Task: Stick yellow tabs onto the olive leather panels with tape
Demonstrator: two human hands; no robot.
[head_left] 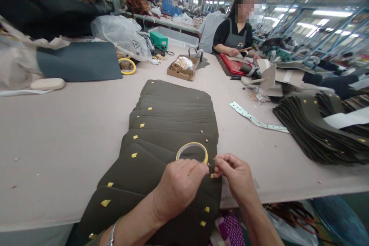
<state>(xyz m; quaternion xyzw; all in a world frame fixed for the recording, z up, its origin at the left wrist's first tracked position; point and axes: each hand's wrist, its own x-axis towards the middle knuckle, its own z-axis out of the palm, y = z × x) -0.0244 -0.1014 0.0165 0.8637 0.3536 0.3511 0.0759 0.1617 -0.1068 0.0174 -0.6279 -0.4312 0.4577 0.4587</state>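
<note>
Dark olive leather-like panels lie fanned out in an overlapping stack in front of me, dotted with small yellow tape pieces and a few metal studs. My left hand is closed on a roll of yellow tape and hangs over the stack's right side. Just to its right, my right hand pinches a small torn bit of yellow tape between thumb and fingertips. One tape piece shows on the panel under the two hands.
A thick pile of similar panels stands on the right, with a spotted pale strip beside it. Behind are a box of studs and another tape roll. A co-worker handles a red piece across the table.
</note>
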